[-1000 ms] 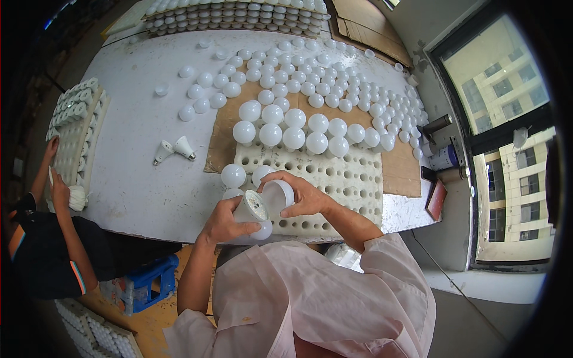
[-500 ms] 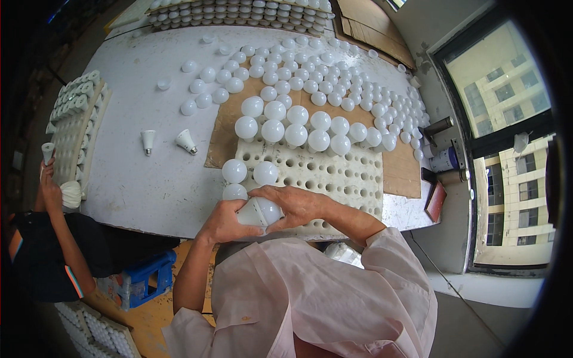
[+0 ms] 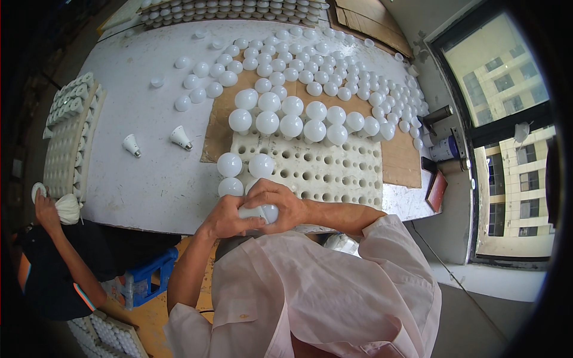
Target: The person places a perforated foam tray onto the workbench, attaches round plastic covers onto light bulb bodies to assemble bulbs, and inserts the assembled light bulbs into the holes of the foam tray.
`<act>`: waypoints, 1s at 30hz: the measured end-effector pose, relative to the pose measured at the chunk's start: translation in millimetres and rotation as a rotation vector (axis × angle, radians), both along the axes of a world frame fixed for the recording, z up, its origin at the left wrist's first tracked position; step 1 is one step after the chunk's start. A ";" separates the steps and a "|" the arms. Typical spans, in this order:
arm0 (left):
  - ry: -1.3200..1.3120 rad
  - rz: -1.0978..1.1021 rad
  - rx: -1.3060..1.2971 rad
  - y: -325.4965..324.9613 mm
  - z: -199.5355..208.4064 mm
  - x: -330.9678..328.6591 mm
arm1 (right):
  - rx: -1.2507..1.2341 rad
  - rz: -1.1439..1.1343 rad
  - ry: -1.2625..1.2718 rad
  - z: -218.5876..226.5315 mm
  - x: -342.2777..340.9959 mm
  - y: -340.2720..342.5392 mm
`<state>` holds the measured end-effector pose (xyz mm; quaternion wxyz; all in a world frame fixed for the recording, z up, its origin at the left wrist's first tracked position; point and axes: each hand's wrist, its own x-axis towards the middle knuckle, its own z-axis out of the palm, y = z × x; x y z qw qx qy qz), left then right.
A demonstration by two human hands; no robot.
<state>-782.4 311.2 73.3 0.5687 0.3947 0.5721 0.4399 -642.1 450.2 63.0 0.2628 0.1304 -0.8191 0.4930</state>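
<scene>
Close to my body, at the table's near edge, both hands are closed round one white light bulb [image 3: 270, 212]. My left hand [image 3: 228, 217] grips its pale tapered body, while my right hand [image 3: 279, 201] wraps over the rounded dome end. Fingers hide much of the bulb. Just beyond them, three large bulbs, one of them a round white bulb [image 3: 230, 164], stand at the left end of a cream tray [image 3: 328, 176] pierced with rows of holes. Two rows of similar bulbs [image 3: 290, 126] fill its far side.
Many loose white domes [image 3: 310, 65] cover the far table and cardboard [image 3: 222, 119]. Two bulb bodies [image 3: 180, 138] lie left. Stacked trays [image 3: 233, 13] stand at the back. A co-worker's hand [image 3: 46, 210] holds a round white piece at far left. Right are a window and a tin [image 3: 443, 149].
My right hand has curled further over the bulb, and both hands have drawn closer together. The leftmost loose bulb body has rolled a little left. The co-worker's hand has come down.
</scene>
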 end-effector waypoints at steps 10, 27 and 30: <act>-0.079 -0.005 -0.047 1.4 -12.1 9.1 | -0.110 -0.016 -0.212 -1.6 5.3 3.9; 0.235 0.007 0.056 2.0 2.8 12.7 | -0.118 0.111 -0.279 7.4 11.1 7.3; 0.199 -0.064 -0.117 2.7 -2.0 9.9 | -0.107 0.098 -0.270 8.5 10.6 7.5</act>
